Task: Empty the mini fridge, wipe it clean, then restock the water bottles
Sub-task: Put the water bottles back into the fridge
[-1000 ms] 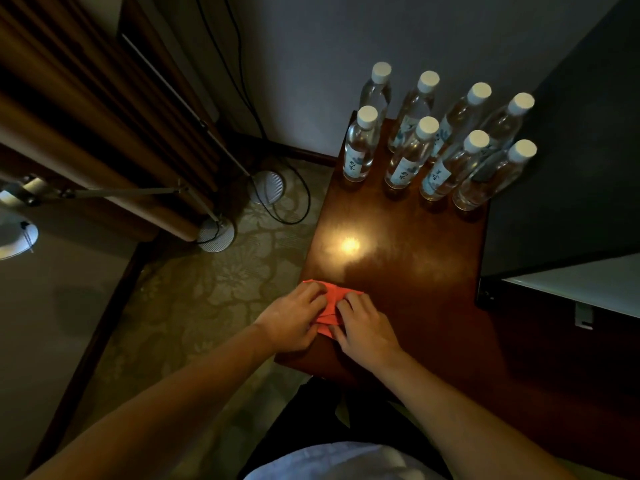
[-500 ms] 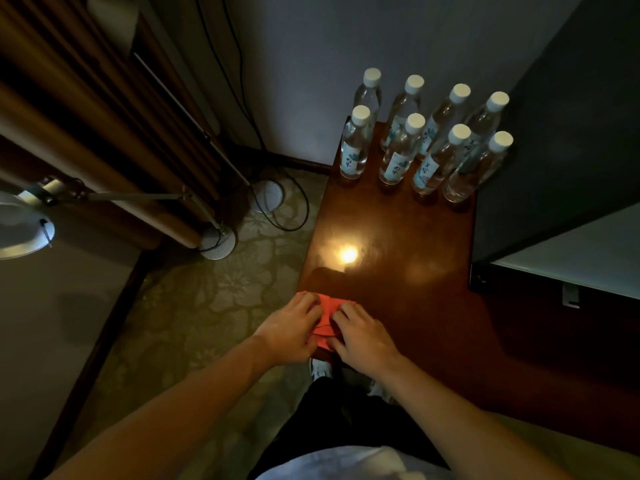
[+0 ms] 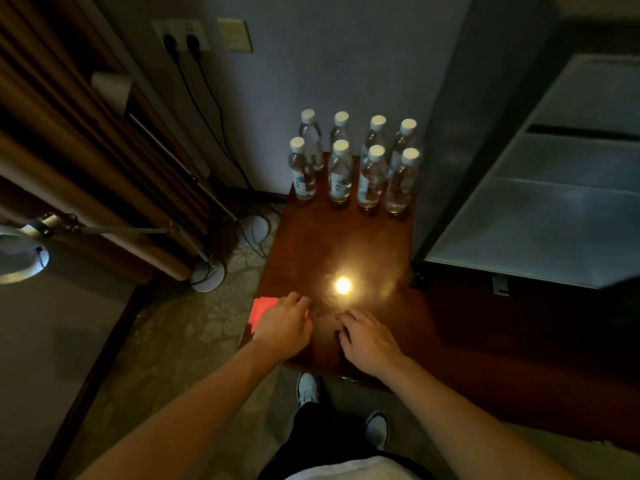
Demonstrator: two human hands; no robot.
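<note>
Eight water bottles [image 3: 353,168] stand in two rows at the far end of the table [image 3: 346,244], so the emptying looks done. The fridge [image 3: 540,209] right of the table stands open, shelves bare; restocking remains. The left hand [image 3: 282,329] rests flat, fingers spread, on a soft red cloth [image 3: 262,309] at the table's near left corner. The right hand [image 3: 367,339] touches glossy dark wood, fingers loosely bent, holding nothing.
</note>
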